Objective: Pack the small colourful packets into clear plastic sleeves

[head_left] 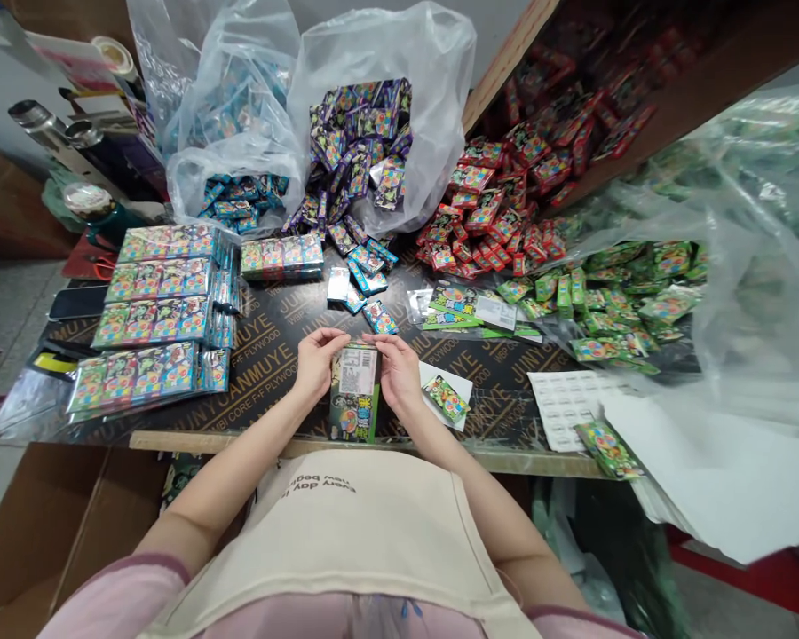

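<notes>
Both hands are at the table's front edge, around a flat printed packet with a dark and green face and a white barcode label. My left hand pinches its upper left corner between thumb and fingers. At the upper right corner, my right hand grips it the same way. The packet's far edge is partly covered by my fingertips. Beside my right wrist, a small green packet lies on a white card. Several small blue boxes rest just beyond my hands.
Stacks of wrapped multi-packs stand at left, near a phone. Behind are bags of blue boxes and purple boxes. Red boxes spill from a carton; green packets, a label sheet and white paper lie right.
</notes>
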Action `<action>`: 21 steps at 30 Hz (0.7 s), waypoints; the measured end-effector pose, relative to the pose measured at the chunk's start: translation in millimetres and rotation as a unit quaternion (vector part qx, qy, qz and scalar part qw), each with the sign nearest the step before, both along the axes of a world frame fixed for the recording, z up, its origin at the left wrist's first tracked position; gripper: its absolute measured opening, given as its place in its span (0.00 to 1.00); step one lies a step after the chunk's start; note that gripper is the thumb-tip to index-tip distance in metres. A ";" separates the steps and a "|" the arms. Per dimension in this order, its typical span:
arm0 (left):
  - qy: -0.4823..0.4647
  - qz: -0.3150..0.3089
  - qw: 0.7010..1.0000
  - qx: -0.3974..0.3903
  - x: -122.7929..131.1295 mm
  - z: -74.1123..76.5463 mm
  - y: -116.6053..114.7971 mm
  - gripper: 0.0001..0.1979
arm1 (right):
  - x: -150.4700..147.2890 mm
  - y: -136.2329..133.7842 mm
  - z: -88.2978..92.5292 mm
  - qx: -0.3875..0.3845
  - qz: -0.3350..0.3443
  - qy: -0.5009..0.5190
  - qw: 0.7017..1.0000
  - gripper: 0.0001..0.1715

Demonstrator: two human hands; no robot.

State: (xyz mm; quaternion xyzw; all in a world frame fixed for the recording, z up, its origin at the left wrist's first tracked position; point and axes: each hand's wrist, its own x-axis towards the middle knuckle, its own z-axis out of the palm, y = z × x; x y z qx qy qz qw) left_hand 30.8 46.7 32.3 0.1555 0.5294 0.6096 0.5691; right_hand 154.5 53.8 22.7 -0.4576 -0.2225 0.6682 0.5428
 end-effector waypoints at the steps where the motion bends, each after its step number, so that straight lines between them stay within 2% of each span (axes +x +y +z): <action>1: 0.008 -0.018 1.000 -0.005 -3.8 0.0 1.2 0.14 | 1.3 0.2 -0.4 0.007 0.007 -0.021 1.000 0.05; 5: 0.062 -0.113 0.992 -0.016 -19.4 1.7 7.2 0.13 | 9.0 4.4 -0.3 0.018 0.051 -0.121 0.991 0.07; 8: 0.115 -0.171 0.979 -0.010 -28.1 4.6 13.3 0.10 | 15.7 9.5 0.7 0.015 0.088 -0.152 0.984 0.11; 15: 0.242 -0.295 0.924 0.019 -42.8 15.7 27.1 0.07 | 23.6 20.4 3.7 0.076 0.147 -0.239 0.957 0.13; 21: 0.224 -0.344 0.912 0.012 -47.8 16.8 33.2 0.10 | 28.3 23.3 8.9 0.135 0.173 -0.274 0.936 0.10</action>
